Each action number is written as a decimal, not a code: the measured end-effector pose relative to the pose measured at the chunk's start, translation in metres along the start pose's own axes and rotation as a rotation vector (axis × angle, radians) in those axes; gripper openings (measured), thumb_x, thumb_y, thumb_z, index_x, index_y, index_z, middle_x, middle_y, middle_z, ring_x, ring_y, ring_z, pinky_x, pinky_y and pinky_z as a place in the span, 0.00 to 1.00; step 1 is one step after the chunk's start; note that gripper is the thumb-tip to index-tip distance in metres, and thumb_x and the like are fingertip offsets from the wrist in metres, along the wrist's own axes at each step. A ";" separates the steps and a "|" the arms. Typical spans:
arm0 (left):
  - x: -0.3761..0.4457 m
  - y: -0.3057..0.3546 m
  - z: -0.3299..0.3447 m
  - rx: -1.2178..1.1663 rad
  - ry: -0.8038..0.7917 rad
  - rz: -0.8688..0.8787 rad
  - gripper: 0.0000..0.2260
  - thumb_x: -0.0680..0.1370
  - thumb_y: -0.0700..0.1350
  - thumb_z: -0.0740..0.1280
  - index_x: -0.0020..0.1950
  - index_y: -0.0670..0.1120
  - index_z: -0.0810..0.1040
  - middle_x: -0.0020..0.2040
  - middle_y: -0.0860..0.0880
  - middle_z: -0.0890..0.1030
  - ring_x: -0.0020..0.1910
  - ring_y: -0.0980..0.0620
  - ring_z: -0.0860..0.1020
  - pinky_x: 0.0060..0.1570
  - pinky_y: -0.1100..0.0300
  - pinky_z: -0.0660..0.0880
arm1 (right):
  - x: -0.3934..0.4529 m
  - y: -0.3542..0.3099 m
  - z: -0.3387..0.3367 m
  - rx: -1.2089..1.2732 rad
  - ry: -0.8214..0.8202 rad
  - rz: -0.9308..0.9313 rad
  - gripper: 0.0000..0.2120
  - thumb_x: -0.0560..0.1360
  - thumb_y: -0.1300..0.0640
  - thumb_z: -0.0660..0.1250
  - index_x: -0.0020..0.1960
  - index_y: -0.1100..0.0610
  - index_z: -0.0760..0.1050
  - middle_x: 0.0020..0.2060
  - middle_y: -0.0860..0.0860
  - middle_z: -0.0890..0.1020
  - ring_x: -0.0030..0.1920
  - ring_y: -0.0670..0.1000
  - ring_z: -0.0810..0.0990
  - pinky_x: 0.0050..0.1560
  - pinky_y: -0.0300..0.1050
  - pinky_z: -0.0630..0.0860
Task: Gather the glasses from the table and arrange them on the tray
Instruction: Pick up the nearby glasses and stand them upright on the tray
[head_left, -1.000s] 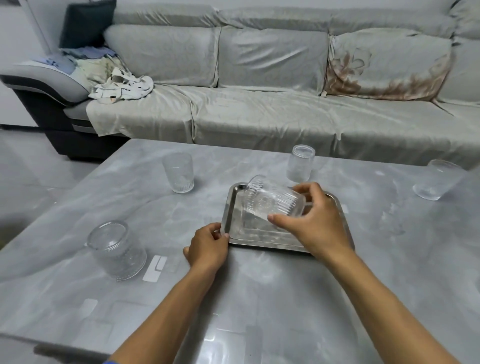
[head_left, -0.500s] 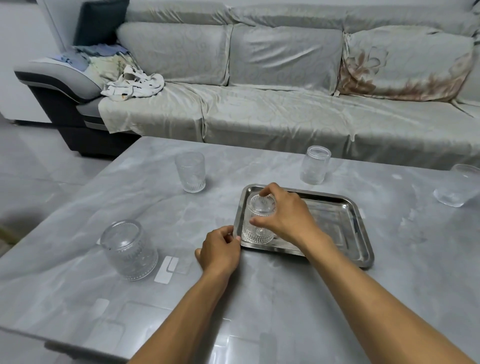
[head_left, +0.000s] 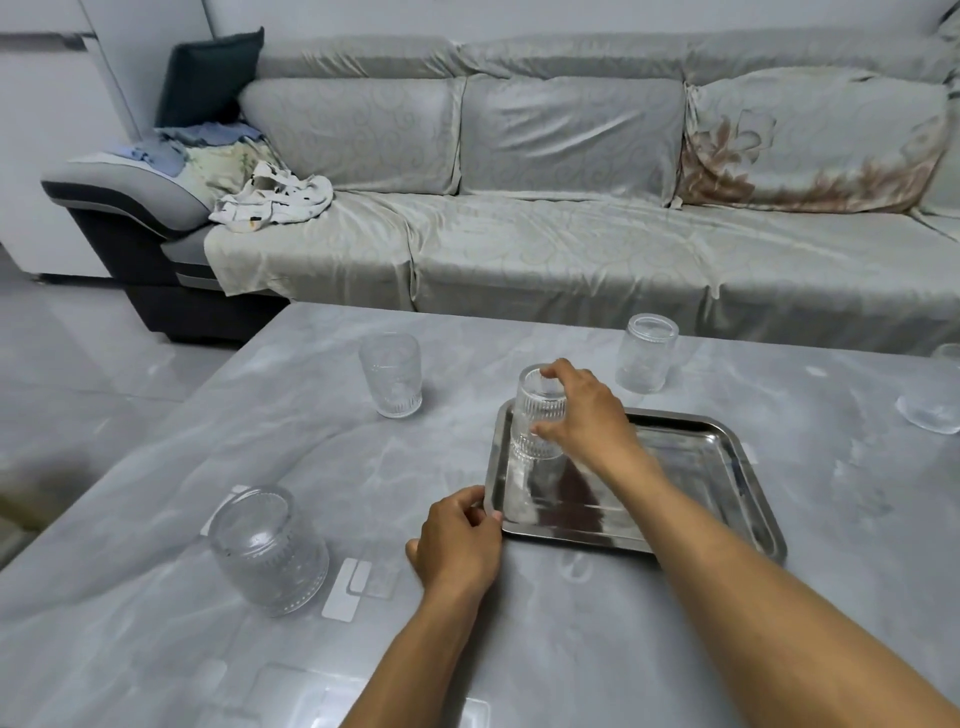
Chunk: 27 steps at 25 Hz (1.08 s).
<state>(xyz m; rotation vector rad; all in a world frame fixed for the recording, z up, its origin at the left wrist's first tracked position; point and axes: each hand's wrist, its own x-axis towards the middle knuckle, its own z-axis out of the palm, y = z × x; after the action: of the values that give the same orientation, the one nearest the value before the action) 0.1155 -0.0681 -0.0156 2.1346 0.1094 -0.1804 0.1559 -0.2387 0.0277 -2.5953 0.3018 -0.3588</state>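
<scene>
A steel tray (head_left: 727, 467) lies on the grey table. My right hand (head_left: 587, 415) grips a ribbed clear glass (head_left: 535, 421) standing upside down in the tray's far left corner. My left hand (head_left: 457, 540) pinches the tray's near left corner. Another glass (head_left: 390, 375) stands upright on the table left of the tray. A third glass (head_left: 645, 353) stands upside down behind the tray. A wide glass (head_left: 267, 551) sits upside down at the near left. One more glass (head_left: 932, 405) lies at the right edge, partly cut off.
A grey sofa (head_left: 571, 234) with cushions and loose clothes (head_left: 270, 200) runs behind the table. White stickers (head_left: 353, 587) lie flat on the table beside the wide glass. The table's left edge drops to a tiled floor (head_left: 78, 364).
My right hand turned the glass from tilted in the air to upside down and set it in the tray's left corner. My left hand stayed at the tray's corner.
</scene>
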 end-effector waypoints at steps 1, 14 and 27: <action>0.000 0.000 0.000 0.005 -0.001 0.008 0.06 0.76 0.48 0.68 0.44 0.60 0.76 0.38 0.52 0.82 0.43 0.52 0.79 0.53 0.55 0.60 | 0.004 0.002 0.002 -0.007 0.009 -0.003 0.30 0.65 0.53 0.77 0.63 0.50 0.68 0.61 0.55 0.77 0.54 0.57 0.79 0.49 0.46 0.73; -0.024 0.016 -0.100 0.418 0.299 0.403 0.20 0.72 0.50 0.68 0.64 0.53 0.75 0.62 0.50 0.79 0.62 0.46 0.74 0.64 0.47 0.66 | -0.144 0.028 0.032 -0.165 0.111 -0.137 0.19 0.68 0.54 0.68 0.57 0.57 0.79 0.54 0.55 0.84 0.53 0.60 0.80 0.55 0.52 0.75; -0.041 0.000 -0.141 0.149 0.208 0.366 0.32 0.64 0.52 0.78 0.66 0.56 0.72 0.57 0.53 0.75 0.51 0.50 0.77 0.49 0.55 0.73 | -0.177 -0.072 0.009 0.387 -0.189 -0.181 0.41 0.67 0.47 0.72 0.75 0.40 0.55 0.71 0.40 0.68 0.68 0.42 0.67 0.67 0.40 0.66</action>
<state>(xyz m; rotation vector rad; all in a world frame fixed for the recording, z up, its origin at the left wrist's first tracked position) 0.0876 0.0506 0.0662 2.2751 -0.1789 0.2556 0.0027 -0.1237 0.0218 -2.2552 -0.0653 -0.2066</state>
